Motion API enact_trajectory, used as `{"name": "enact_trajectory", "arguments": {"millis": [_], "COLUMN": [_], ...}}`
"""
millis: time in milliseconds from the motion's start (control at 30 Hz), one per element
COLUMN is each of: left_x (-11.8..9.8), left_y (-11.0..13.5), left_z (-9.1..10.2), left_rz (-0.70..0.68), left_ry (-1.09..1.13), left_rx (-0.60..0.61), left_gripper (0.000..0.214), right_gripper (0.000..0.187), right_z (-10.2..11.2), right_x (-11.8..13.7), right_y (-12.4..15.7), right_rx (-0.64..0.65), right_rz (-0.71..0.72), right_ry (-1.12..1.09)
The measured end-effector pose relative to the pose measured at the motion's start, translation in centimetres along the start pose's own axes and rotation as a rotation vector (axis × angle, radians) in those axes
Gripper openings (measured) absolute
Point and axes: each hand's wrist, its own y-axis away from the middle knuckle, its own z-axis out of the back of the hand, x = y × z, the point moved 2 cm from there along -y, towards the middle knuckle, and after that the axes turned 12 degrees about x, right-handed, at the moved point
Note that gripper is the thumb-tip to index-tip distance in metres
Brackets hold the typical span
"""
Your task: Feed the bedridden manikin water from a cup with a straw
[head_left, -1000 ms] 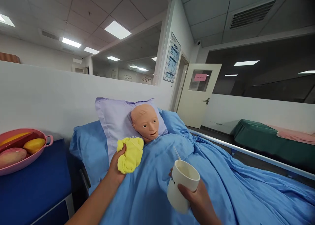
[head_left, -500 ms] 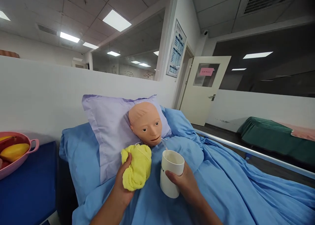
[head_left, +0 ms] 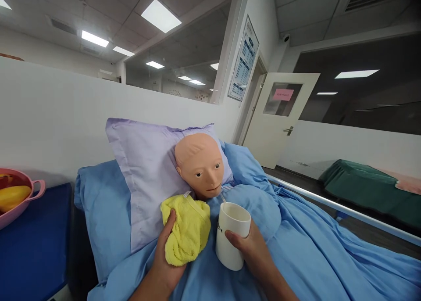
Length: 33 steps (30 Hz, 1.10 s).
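A manikin head (head_left: 199, 165) rests on a pale purple pillow (head_left: 144, 169), its body under a blue quilt (head_left: 302, 257). My left hand (head_left: 167, 257) grips a folded yellow towel (head_left: 189, 231) just below the manikin's chin, thumb on top. To the right, my right hand (head_left: 255, 250) is wrapped round a white mug (head_left: 233, 235), which tilts slightly. A clear straw (head_left: 223, 197) sticks out of the mug and leads up towards the corner of the manikin's mouth; I cannot tell whether its tip touches the lips. The mug's contents are hidden.
On the left, a pink basket (head_left: 19, 209) with yellow fruit stands on a dark blue bedside surface (head_left: 36, 248). A white bed rail (head_left: 345, 209) runs along the far right side. Beyond it are a green-covered bed (head_left: 358, 187) and an open door (head_left: 279, 116).
The view has shifted a little, so the manikin and pillow sit slightly further right. The yellow towel looks more spread out near the chin. Both hands keep their holds.
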Motion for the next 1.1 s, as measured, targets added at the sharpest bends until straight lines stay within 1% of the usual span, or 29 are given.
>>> {"name": "enact_trajectory", "arguments": {"millis": [167, 300, 367, 467, 600, 667, 733, 900, 1100], "left_x": [0.0, 0.0, 0.1, 0.4, 0.7, 0.8, 0.7, 0.7, 0.9], "left_y": [0.0, 0.2, 0.3, 0.5, 0.5, 0.5, 0.5, 0.6, 0.9], "left_z": [0.4, 0.6, 0.6, 0.2, -0.5, -0.7, -0.7, -0.6, -0.9], "left_rz": [0.004, -0.002, -0.002, 0.009, 0.021, 0.018, 0.025, 0.025, 0.016], "left_ry": [0.014, -0.004, -0.007, 0.008, 0.046, 0.054, 0.042, -0.02, -0.059], "left_rx": [0.109, 0.11, 0.139, 0.249, 0.42, 0.467, 0.478, 0.437, 0.502], "left_gripper": [0.05, 0.049, 0.049, 0.054, 0.066, 0.068, 0.07, 0.07, 0.07], "right_gripper": [0.061, 0.058, 0.056, 0.058, 0.06, 0.06, 0.059, 0.056, 0.06], "right_z": [-0.1, -0.4, -0.6, -0.9, -0.8, -0.8, -0.8, -0.7, -0.7], "right_x": [0.5, 0.6, 0.5, 0.3, 0.1, 0.1, 0.1, 0.1, -0.5], "right_y": [-0.1, 0.0, 0.0, -0.1, -0.5, -0.6, -0.6, -0.4, -0.5], "right_rx": [0.033, 0.032, 0.044, 0.079, 0.09, 0.097, 0.109, 0.12, 0.118], "right_rz": [0.012, 0.024, 0.027, 0.012, 0.008, 0.01, 0.01, 0.012, 0.014], "right_ry": [-0.034, -0.028, -0.029, -0.058, -0.09, -0.107, -0.12, -0.156, -0.226]}}
